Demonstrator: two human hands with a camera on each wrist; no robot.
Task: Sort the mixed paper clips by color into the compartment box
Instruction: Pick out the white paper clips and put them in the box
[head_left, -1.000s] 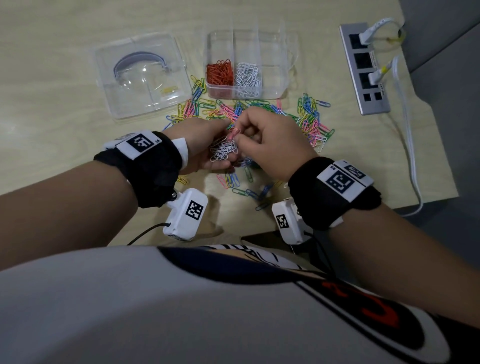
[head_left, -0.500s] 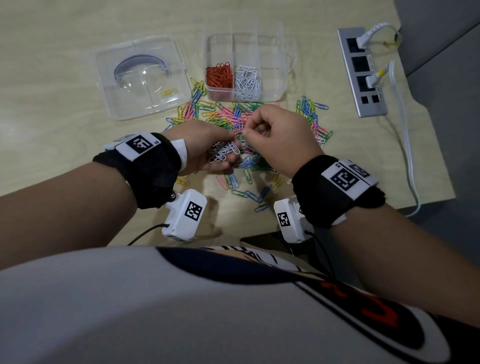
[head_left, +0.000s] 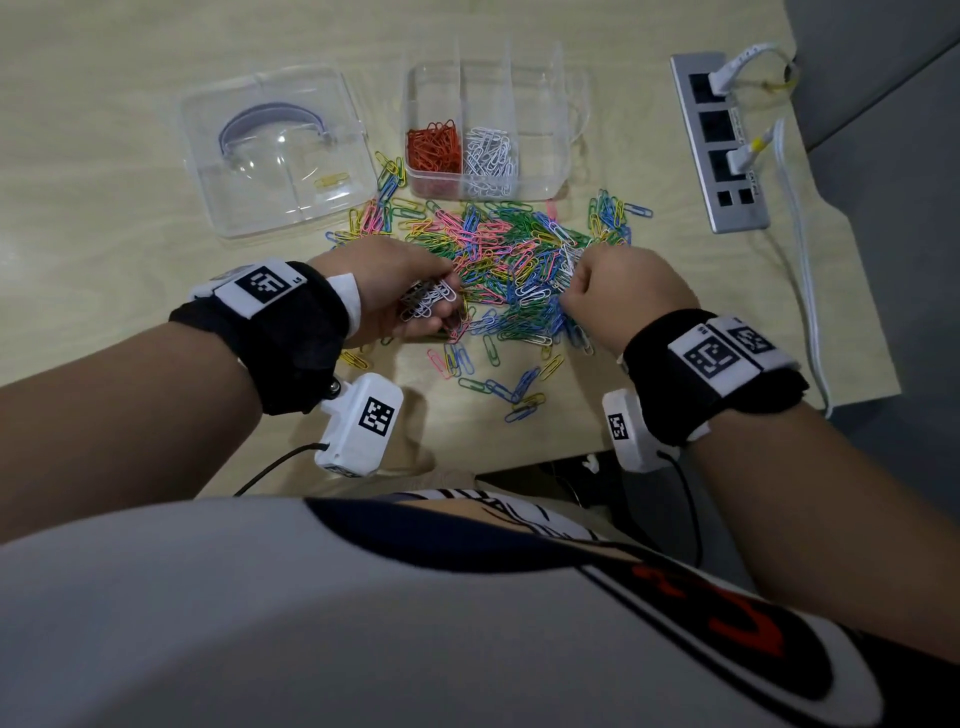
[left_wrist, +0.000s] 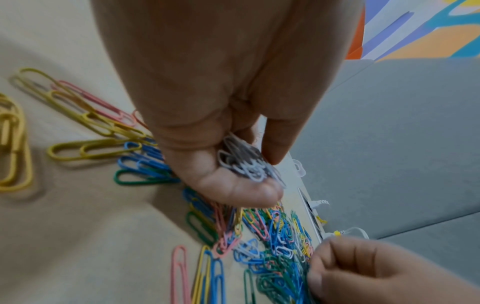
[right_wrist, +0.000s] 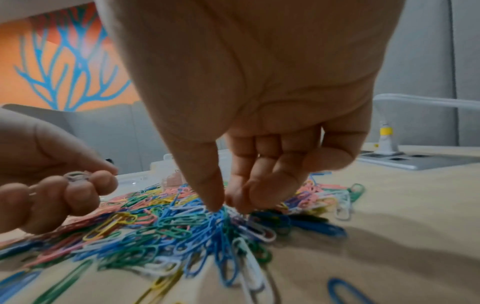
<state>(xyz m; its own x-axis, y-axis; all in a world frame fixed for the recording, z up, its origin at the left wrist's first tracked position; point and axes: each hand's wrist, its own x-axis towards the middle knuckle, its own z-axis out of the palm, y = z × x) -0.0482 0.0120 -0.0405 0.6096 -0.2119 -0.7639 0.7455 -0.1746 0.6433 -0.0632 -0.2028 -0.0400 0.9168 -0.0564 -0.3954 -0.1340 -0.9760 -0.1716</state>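
Note:
A mixed pile of coloured paper clips lies on the wooden table in front of the clear compartment box. One box compartment holds orange clips, the one beside it white clips. My left hand grips a bunch of white clips at the pile's left side. My right hand reaches into the pile's right side. There its thumb and fingertips pinch together on a white clip among blue and green ones.
The box's clear lid lies to the left with a yellow clip on it. A grey power strip with plugged white cables sits at the right. Loose clips are scattered near the table's front edge.
My right hand has moved away from the left hand, to the right and down into the pile. The left hand has stayed in place with its bunch of white clips.

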